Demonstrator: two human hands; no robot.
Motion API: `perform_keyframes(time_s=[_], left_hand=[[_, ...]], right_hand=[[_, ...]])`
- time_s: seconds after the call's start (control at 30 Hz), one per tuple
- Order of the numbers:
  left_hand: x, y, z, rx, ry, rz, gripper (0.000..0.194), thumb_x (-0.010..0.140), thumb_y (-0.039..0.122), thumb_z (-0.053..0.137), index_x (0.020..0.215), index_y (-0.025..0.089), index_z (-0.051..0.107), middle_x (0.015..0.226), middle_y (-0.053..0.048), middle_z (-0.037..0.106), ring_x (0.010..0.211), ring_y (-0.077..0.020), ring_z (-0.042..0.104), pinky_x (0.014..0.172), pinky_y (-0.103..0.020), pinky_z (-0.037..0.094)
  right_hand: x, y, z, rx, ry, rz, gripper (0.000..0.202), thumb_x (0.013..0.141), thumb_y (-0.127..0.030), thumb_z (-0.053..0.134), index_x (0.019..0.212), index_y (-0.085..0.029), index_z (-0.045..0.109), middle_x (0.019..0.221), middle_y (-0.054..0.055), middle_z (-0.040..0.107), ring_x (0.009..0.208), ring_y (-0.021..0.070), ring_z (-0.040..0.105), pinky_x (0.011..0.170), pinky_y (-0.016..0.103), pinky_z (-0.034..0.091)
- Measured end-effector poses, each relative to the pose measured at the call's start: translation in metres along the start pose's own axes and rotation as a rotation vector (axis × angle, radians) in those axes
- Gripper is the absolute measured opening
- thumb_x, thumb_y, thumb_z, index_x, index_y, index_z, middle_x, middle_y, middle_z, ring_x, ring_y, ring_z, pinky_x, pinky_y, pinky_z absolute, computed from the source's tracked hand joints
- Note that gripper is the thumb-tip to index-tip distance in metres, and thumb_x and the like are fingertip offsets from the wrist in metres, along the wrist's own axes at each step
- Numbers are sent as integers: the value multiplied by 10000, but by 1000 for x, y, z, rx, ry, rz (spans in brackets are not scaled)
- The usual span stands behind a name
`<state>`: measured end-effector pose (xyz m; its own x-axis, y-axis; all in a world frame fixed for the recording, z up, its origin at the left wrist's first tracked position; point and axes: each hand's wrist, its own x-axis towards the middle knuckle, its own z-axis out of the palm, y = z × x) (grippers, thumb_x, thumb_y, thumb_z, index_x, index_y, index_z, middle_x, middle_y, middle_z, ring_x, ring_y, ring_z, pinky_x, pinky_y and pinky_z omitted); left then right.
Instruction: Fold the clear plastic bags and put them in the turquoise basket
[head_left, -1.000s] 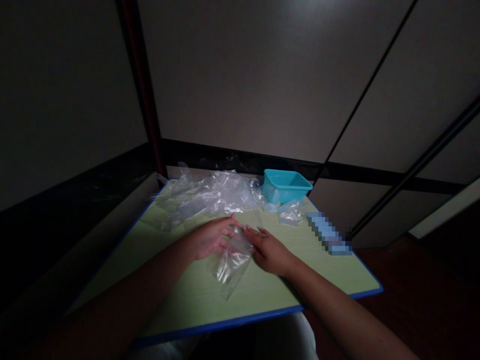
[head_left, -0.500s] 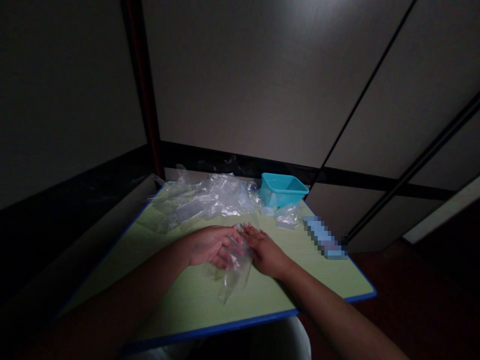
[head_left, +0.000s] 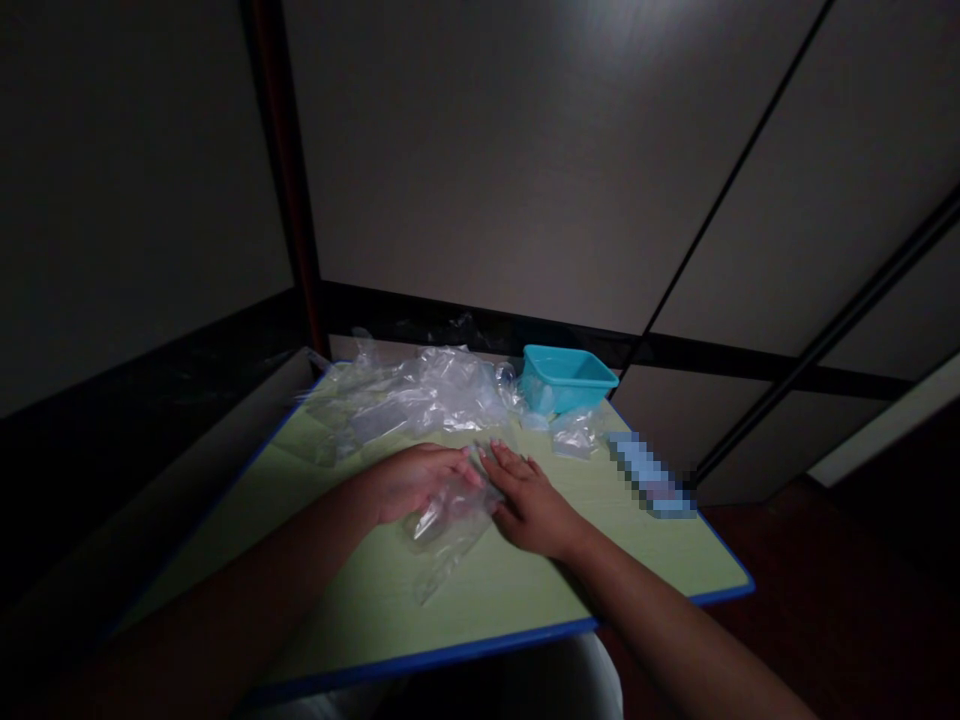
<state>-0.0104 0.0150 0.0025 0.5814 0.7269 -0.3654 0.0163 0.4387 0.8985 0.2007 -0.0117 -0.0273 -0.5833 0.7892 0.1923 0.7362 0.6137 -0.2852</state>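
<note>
A clear plastic bag (head_left: 442,545) lies on the yellow-green table between my hands, wrinkled and catching the light. My left hand (head_left: 416,480) is closed on its upper part, thumb and fingertips together near the right fingers; some of its lower fingers are hidden by the shiny film. My right hand (head_left: 529,500) rests palm down against the bag's right edge, fingers stretched forward and slightly apart. Just beyond my fingertips spreads a heap of crumpled clear plastic bags (head_left: 442,390).
A turquoise plastic basket (head_left: 570,385) stands at the table's far right corner. In front of it sits a small clear bag (head_left: 576,435). A blurred-out bluish flat object (head_left: 651,475) lies along the right edge. The table (head_left: 517,600) has a blue rim; wall panels (head_left: 480,180) rise behind it.
My left hand has turned from palm up to more palm down, its fingers drawing together. The bag's lower end has swung left. My right hand has barely shifted.
</note>
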Motion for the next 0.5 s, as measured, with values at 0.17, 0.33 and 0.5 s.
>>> perform_keyframes(time_s=[0.17,0.33,0.5], left_hand=[[0,1,1,-35,51,-46,430,698,509,627,833,101,647,846,-115,667,716,-228,626,605,-301,455],[0,1,4,-7,60,-67,496,673,559,630,891,113,613,829,-102,661,669,-228,641,568,-286,442],[1,-2,3,10,-11,-75,499,662,606,613,885,161,586,853,-54,639,642,-210,635,543,-276,429]], right_hand=[[-2,-1,-7,30,111,-67,726,743,-295,546,1400,-196,254,1476,148,170,1330,294,209,1006,566,212],[-2,-6,-12,81,285,-296,399,752,-254,562,1144,-193,525,1310,130,407,1207,263,363,961,444,334],[-3,-12,-9,-8,285,-432,192,810,-288,539,969,-193,590,1097,105,523,1010,227,461,847,394,389]])
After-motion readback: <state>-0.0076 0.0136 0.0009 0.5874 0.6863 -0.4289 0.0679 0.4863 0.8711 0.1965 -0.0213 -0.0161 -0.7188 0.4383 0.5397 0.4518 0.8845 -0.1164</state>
